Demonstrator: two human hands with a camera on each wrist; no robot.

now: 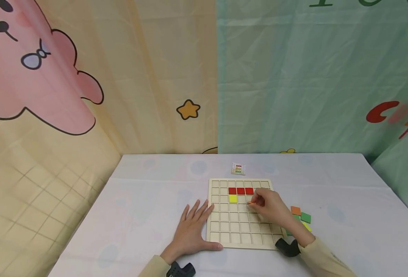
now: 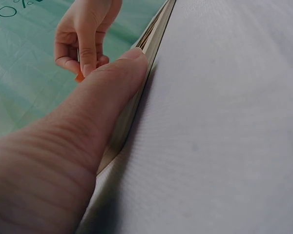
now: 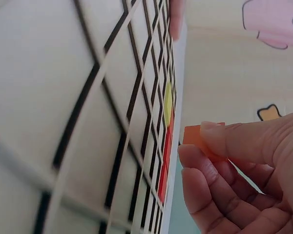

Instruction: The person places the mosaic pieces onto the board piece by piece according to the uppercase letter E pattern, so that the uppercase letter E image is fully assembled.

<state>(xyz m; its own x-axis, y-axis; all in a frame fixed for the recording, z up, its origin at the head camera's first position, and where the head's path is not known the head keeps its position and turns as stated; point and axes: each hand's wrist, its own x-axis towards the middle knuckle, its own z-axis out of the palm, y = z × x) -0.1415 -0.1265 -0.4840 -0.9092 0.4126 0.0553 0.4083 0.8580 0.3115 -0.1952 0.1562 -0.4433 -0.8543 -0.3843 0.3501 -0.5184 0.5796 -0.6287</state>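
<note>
A pale wooden grid board (image 1: 236, 239) lies on the table. Three red tiles (image 1: 240, 191) sit side by side in its second row, and one yellow tile (image 1: 233, 198) fills the cell below the leftmost red. Between thumb and fingertips my right hand (image 1: 271, 207) pinches an orange tile (image 3: 195, 137), held over the board just right of and below the yellow tile. My left hand (image 1: 191, 231) rests with fingers spread at the board's left edge, its thumb (image 2: 119, 73) stretched along the near edge by the corner.
Right of the board, partly behind my right forearm, lie several loose tiles: an orange one (image 1: 295, 210), green ones (image 1: 305, 217) and a yellow one (image 1: 307, 227). A small card with a coloured grid pattern (image 1: 238, 169) lies beyond the board's far edge. Printed curtains (image 1: 169, 77) hang behind the table.
</note>
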